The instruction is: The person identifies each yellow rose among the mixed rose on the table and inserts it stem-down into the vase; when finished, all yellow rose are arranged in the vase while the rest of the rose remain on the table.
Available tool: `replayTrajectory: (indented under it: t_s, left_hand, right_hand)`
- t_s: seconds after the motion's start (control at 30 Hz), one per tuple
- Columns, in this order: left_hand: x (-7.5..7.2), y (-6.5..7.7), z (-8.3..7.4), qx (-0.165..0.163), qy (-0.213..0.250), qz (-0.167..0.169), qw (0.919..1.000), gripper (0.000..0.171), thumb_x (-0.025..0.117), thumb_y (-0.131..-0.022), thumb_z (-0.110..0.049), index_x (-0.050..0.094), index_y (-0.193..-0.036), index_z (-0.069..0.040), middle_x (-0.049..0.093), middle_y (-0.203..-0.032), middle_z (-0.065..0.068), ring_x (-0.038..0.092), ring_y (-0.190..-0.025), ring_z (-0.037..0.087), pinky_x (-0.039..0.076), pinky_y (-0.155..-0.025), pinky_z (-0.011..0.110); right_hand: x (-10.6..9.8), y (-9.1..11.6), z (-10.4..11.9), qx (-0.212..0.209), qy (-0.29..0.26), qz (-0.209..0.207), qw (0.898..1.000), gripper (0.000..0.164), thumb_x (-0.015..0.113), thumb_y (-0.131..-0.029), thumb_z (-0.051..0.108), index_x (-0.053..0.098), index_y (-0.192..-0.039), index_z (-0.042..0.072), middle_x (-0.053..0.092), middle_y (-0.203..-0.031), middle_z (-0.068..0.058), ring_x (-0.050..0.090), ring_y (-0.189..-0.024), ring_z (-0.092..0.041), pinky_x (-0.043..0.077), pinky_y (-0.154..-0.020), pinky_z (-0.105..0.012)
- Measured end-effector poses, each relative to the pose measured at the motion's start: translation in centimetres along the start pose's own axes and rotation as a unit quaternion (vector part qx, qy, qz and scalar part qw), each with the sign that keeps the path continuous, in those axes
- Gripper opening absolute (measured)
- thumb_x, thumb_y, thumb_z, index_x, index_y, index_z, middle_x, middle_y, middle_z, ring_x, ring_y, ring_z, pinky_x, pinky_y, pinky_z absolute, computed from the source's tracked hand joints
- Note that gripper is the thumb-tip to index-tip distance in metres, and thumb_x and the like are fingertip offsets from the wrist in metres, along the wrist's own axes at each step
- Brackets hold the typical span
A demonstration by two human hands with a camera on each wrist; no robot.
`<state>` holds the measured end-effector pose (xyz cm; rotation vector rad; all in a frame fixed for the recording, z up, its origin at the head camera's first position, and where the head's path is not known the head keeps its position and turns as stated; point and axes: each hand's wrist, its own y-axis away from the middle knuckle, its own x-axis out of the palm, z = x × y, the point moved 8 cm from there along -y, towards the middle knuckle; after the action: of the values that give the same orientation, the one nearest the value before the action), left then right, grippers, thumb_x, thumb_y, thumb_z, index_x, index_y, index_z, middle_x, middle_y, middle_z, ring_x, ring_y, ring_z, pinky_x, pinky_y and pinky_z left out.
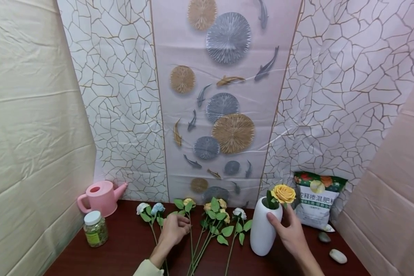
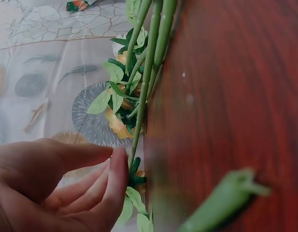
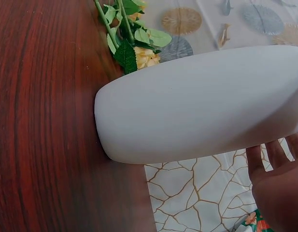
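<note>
A white vase (image 1: 263, 230) stands slightly tilted on the dark red table, with a yellow rose (image 1: 283, 194) in its mouth. My right hand (image 1: 291, 234) holds the vase near the top, thumb on the front and fingers round the right side. In the right wrist view, fingers (image 3: 257, 162) lie against the vase wall. My left hand (image 1: 174, 229) is over the laid-out flowers. Its thumb and index fingertips come together right beside the thin green stem (image 2: 143, 96) of a flower with a small yellow bloom (image 1: 189, 201). No stem shows between these fingertips.
Further yellow roses (image 1: 222, 203), white roses (image 1: 239, 213) and a blue rose (image 1: 157, 208) lie along the table. A pink watering can (image 1: 103, 197) and a lidded jar (image 1: 95, 232) stand left. At right are a fertilizer bag (image 1: 315, 201) and two stones (image 1: 338, 256).
</note>
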<state>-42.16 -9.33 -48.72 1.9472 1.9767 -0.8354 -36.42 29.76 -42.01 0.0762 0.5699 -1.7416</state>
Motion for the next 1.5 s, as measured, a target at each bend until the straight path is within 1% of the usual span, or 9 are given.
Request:
replayTrajectory:
  t_s: [0.13, 0.2, 0.33, 0.57, 0.7, 0.83, 1.17, 1.33, 1.5]
  left_hand:
    - [0.9, 0.3, 0.8, -0.052, 0.023, 0.055, 0.9968, 0.018, 0.08, -0.085, -0.014, 0.075, -0.097, -0.001, 0.075, -0.071, 0.004, 0.071, -0.06, 0.015, 0.058, -0.056, 0.031]
    - [1.3, 0.5, 1.0, -0.071, 0.035, 0.075, 0.994, 0.02, 0.081, -0.084, -0.014, 0.074, -0.097, -0.001, 0.075, -0.07, 0.004, 0.071, -0.06, 0.016, 0.059, -0.057, 0.033]
    - [1.7, 0.8, 1.1, -0.084, 0.054, 0.097, 0.9903, 0.02, 0.083, -0.083, -0.013, 0.074, -0.095, -0.001, 0.075, -0.069, 0.005, 0.073, -0.06, 0.018, 0.061, -0.058, 0.035]
    - [1.7, 0.9, 0.8, -0.078, 0.085, 0.101, 0.9882, 0.015, 0.082, -0.083, -0.013, 0.074, -0.091, -0.003, 0.076, -0.073, 0.007, 0.073, -0.063, 0.018, 0.062, -0.061, 0.036]
    - [1.6, 0.9, 0.3, -0.071, 0.102, 0.098, 0.9873, 0.016, 0.081, -0.085, -0.014, 0.073, -0.092, -0.003, 0.076, -0.077, 0.007, 0.074, -0.067, 0.021, 0.062, -0.064, 0.038]
    - [1.3, 0.9, -0.5, -0.056, 0.107, 0.09, 0.9885, 0.016, 0.08, -0.086, -0.016, 0.072, -0.094, -0.005, 0.076, -0.079, 0.006, 0.074, -0.07, 0.023, 0.062, -0.066, 0.04]
    - [0.2, 0.5, -3.8, 0.019, 0.116, 0.05, 0.9918, 0.017, 0.079, -0.088, -0.021, 0.074, -0.096, -0.008, 0.077, -0.082, 0.006, 0.075, -0.073, 0.025, 0.061, -0.064, 0.039]
    - [1.7, 1.2, -5.9, 0.052, 0.134, 0.068, 0.9873, 0.021, 0.078, -0.09, -0.027, 0.072, -0.101, -0.01, 0.077, -0.088, 0.006, 0.075, -0.077, 0.018, 0.062, -0.066, 0.036]
    - [3.8, 2.5, -9.2, 0.093, 0.131, 0.087, 0.9831, 0.02, 0.077, -0.09, -0.032, 0.073, -0.101, -0.017, 0.077, -0.087, -0.003, 0.073, -0.077, 0.01, 0.059, -0.066, 0.024]
  right_hand:
    - [0.1, 0.1, 0.2, 0.0, -0.011, 0.001, 1.0, 0.081, 0.065, -0.098, 0.042, 0.02, -0.161, 0.02, 0.03, -0.164, -0.012, 0.034, -0.148, -0.03, 0.036, -0.117, -0.049]
    - [0.1, 0.1, 0.2, 0.001, -0.018, 0.0, 1.0, 0.082, 0.065, -0.098, 0.042, 0.019, -0.161, 0.018, 0.029, -0.164, -0.013, 0.032, -0.149, -0.032, 0.033, -0.118, -0.055]
    - [0.0, 0.1, 0.2, 0.003, -0.019, -0.003, 1.0, 0.082, 0.064, -0.098, 0.043, 0.02, -0.161, 0.016, 0.029, -0.164, -0.015, 0.033, -0.149, -0.032, 0.034, -0.117, -0.055]
    - [0.1, 0.1, 0.1, -0.005, -0.016, 0.0, 1.0, 0.08, 0.064, -0.098, 0.042, 0.021, -0.161, 0.017, 0.031, -0.163, -0.014, 0.035, -0.148, -0.031, 0.036, -0.116, -0.053]
    - [0.2, 0.1, 0.1, -0.011, -0.013, 0.001, 1.0, 0.077, 0.064, -0.098, 0.042, 0.024, -0.16, 0.02, 0.036, -0.161, -0.012, 0.04, -0.144, -0.028, 0.044, -0.11, -0.032]
    - [0.1, 0.1, 0.1, -0.014, -0.014, -0.002, 1.0, 0.074, 0.065, -0.098, 0.041, 0.027, -0.158, 0.021, 0.04, -0.158, -0.011, 0.045, -0.14, -0.026, 0.041, -0.095, -0.009]
    - [0.0, 0.1, 0.1, -0.024, -0.017, -0.008, 1.0, 0.072, 0.064, -0.098, 0.041, 0.028, -0.158, 0.023, 0.041, -0.158, -0.009, 0.046, -0.138, -0.024, 0.04, -0.095, -0.007]
    - [0.3, 0.0, 0.0, -0.032, -0.028, -0.003, 0.999, 0.074, 0.064, -0.099, 0.04, 0.024, -0.16, 0.025, 0.036, -0.161, -0.008, 0.042, -0.143, -0.026, 0.039, -0.095, -0.007]
    - [0.3, -0.1, -0.2, -0.049, -0.038, -0.011, 0.998, 0.072, 0.063, -0.1, 0.035, 0.023, -0.16, 0.027, 0.034, -0.162, -0.006, 0.039, -0.145, -0.025, 0.04, -0.096, -0.007]
